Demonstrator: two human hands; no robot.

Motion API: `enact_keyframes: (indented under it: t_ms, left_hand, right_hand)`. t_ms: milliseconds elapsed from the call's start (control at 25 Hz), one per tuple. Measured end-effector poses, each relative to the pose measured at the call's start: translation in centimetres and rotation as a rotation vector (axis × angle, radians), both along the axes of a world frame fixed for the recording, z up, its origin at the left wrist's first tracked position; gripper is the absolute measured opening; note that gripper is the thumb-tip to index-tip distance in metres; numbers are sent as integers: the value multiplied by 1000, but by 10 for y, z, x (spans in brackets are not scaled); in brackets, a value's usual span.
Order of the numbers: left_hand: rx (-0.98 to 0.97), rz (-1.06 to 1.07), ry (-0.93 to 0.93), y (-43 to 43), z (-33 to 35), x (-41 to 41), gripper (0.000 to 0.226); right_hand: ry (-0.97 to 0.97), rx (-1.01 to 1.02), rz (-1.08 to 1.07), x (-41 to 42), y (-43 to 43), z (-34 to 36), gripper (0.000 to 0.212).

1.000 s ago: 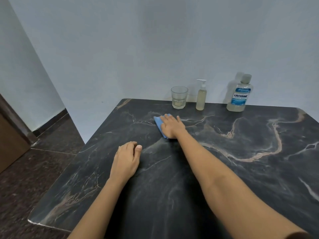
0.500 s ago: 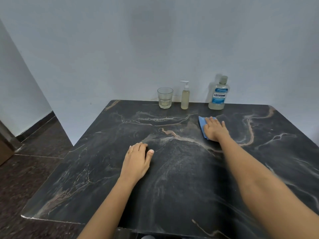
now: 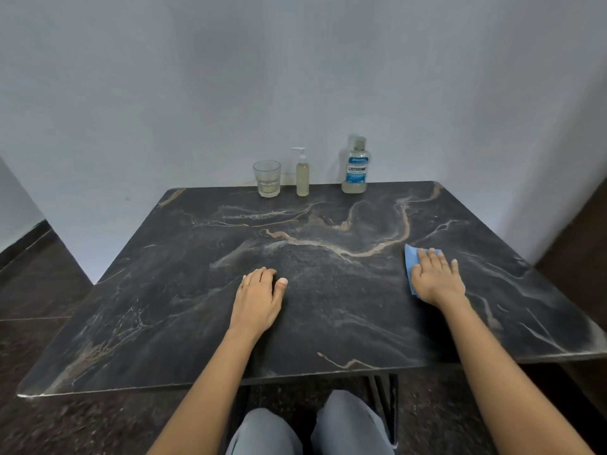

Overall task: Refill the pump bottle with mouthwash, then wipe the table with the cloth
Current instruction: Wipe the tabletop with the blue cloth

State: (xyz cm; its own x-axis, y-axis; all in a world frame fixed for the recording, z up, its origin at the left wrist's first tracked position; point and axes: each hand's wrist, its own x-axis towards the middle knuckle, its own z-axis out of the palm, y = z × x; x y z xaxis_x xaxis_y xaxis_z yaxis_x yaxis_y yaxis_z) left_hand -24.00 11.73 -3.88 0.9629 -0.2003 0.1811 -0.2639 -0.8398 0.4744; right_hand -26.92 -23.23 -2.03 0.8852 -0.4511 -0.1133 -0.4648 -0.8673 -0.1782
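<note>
A blue cloth [image 3: 409,266] lies flat on the right part of the dark marble table [image 3: 203,307], pressed down under my right hand [image 3: 437,279], whose fingers are spread over it. My left hand [image 3: 258,298] rests palm down near the table's middle with nothing in it. At the back edge by the wall stand a small pump bottle [image 3: 302,174] with pale yellowish liquid and a capped mouthwash bottle [image 3: 356,167] with a blue label. Both are upright and far from my hands.
A clear drinking glass [image 3: 266,178] with a little liquid stands left of the pump bottle. A pale wall runs behind the table, with a corner at the right. Dark floor lies to the left; my knees [image 3: 308,431] show below the front edge.
My right hand has slid the cloth from the back left-centre of the table across to the right and nearer the front. My left hand stayed put on the table.
</note>
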Motion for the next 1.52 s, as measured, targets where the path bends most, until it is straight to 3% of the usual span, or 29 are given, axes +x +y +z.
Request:
enact_keyframes:
  t_ms: [200,320,480,640,840,1120,1320,1520]
  left_hand:
    - [-29,8,-16,2,-1,-22,46]
    - [-31,39,-36,12,-2,-32,44]
    - [-103,114,-64,25,-7,-45,39]
    - [-110,132,-78,22,-8,-56,35]
    - [-96,48,-66,-24,0,-68,36]
    - [-79,-33,-43,-53,-1,-64,37]
    - [-155,-36,-41,-48,-5,-62,35]
    - [-409,4,27,-46,7,-65,35]
  right_hand:
    - [-38,-54,163,-80,69,-2,58]
    - [-104,-32,457,-104,145,-5,82]
    - [-94,53,682,-86,224,-7,56]
    - [-59,90,628,-39,226,-7,56]
    - [-50,18,430,-4,127,-3,56]
    - [-68,-18,20,-96,-43,2,54]
    - [-146,-10,-66,-161,-9,-7,55]
    - [-182,17,226,-169,75,-13,79]
